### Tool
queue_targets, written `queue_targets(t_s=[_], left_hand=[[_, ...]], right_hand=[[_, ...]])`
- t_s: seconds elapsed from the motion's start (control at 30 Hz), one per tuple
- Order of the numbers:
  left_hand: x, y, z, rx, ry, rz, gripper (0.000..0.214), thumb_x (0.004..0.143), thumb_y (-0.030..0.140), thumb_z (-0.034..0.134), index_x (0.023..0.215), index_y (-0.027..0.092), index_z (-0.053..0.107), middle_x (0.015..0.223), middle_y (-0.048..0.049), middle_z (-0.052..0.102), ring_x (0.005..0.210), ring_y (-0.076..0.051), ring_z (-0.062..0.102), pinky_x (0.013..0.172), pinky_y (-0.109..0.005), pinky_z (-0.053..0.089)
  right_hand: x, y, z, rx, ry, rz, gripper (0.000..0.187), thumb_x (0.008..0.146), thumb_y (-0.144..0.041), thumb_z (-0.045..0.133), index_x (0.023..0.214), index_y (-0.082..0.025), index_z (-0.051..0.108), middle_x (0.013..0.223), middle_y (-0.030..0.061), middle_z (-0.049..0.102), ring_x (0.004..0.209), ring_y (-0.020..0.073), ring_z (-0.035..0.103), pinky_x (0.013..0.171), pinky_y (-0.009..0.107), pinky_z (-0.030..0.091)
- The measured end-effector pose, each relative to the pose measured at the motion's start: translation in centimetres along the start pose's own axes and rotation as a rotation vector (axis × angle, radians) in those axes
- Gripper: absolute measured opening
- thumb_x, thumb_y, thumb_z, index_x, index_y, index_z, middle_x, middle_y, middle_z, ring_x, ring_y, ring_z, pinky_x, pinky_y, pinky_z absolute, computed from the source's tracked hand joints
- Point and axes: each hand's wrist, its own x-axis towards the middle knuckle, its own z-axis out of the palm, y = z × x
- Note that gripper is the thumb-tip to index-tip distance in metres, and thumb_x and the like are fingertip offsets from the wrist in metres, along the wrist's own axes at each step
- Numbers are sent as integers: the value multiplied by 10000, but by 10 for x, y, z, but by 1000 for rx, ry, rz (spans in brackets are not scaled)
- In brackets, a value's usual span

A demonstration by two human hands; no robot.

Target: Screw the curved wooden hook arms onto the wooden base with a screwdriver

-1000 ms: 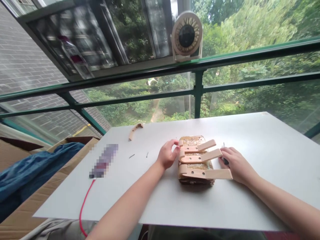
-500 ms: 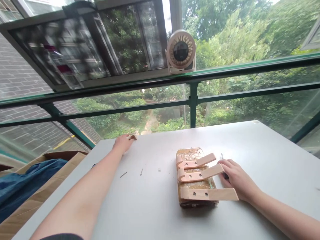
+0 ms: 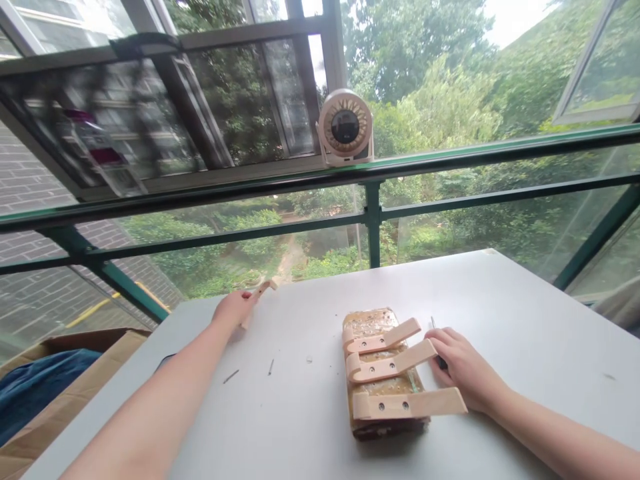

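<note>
My left hand, at the table's far left, is closed on a wooden hook whose curled end sticks out past the fingers. My right hand rests on the table, wrapped round a screwdriver; its thin metal shaft points away and part of its dark handle shows. Just left of that hand lies a brown block wrapped in clear film or tape. Three pale wooden hooks lie across it, each with two dark screws, their straight ends jutting right.
Two thin metal pieces, perhaps screws, and a small clear scrap lie on the white table. A cardboard box with blue cloth stands at the left. A small round fan sits on the window rail.
My left hand has lifted the wooden hook, which now shows at both sides of the fingers. The camera view has tilted up and turned slightly right. My right hand stays beside the block.
</note>
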Motion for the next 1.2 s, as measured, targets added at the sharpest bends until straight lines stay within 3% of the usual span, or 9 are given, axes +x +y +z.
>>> queue_targets(t_s=[0.1, 0.17, 0.3, 0.43, 0.57, 0.77, 0.93, 1.07, 1.2], left_hand=[[4, 11, 13, -167, -45, -31, 323, 908, 339, 608, 1164, 142, 597, 1170, -89, 628, 1030, -218, 632, 871, -407, 553], [3, 22, 26, -294, -96, -27, 302, 802, 277, 724, 1054, 159, 606, 1038, -75, 677, 954, -215, 677, 837, -349, 565], [-14, 51, 55, -526, -249, 6, 347, 736, 201, 744, 1026, 200, 552, 966, -54, 703, 861, -177, 716, 798, -306, 581], [-38, 78, 86, -633, -339, 12, 298, 739, 327, 747, 942, 182, 584, 929, -62, 701, 731, -147, 696, 668, -264, 573], [-54, 93, 112, -670, -306, 27, 347, 767, 484, 697, 892, 181, 580, 843, -46, 678, 609, -88, 619, 442, -161, 398], [-74, 89, 134, -645, -260, 110, 426, 677, 395, 781, 994, 207, 568, 959, -44, 699, 760, -141, 675, 657, -263, 532], [-90, 74, 145, -538, -265, 237, 386, 675, 407, 778, 903, 184, 561, 1003, -71, 696, 857, -192, 670, 791, -359, 548], [-92, 65, 144, -419, -260, 318, 366, 668, 398, 783, 900, 177, 605, 1034, -73, 693, 876, -197, 640, 870, -366, 498], [-91, 61, 136, -350, -361, 343, 384, 706, 462, 741, 937, 176, 633, 1033, -77, 699, 930, -218, 630, 902, -360, 474]], right_hand=[[-1, 1, 1, -26, -5, -3, 159, 895, -146, 473, 901, -235, 605, 1001, 83, 638, 914, 240, 549, 796, 404, 481], [-1, 2, 2, -29, -5, -5, 145, 900, -153, 474, 901, -227, 599, 996, 82, 636, 916, 236, 541, 806, 399, 471], [-3, 6, 5, -19, 3, -8, 112, 903, -168, 480, 876, -211, 580, 981, 78, 631, 914, 227, 524, 831, 389, 448], [-6, 9, 7, -13, 30, -6, 95, 875, -157, 505, 826, -202, 574, 968, 77, 630, 897, 218, 513, 834, 374, 428], [-6, 11, 7, -21, 45, -14, 97, 863, -157, 515, 805, -200, 580, 948, 72, 632, 886, 211, 513, 824, 356, 416], [-7, 15, 7, -40, 40, -18, 87, 856, -162, 527, 797, -198, 579, 946, 70, 637, 866, 203, 501, 812, 348, 401], [-7, 17, 5, -33, 26, -30, 97, 870, -176, 514, 795, -197, 574, 947, 77, 638, 849, 208, 488, 802, 351, 393], [-8, 19, 5, -25, 19, -32, 111, 882, -186, 500, 798, -198, 572, 952, 78, 636, 855, 213, 490, 794, 350, 391], [-8, 20, 6, -26, 16, -30, 104, 880, -186, 502, 808, -196, 575, 953, 74, 637, 857, 213, 489, 798, 351, 391]])
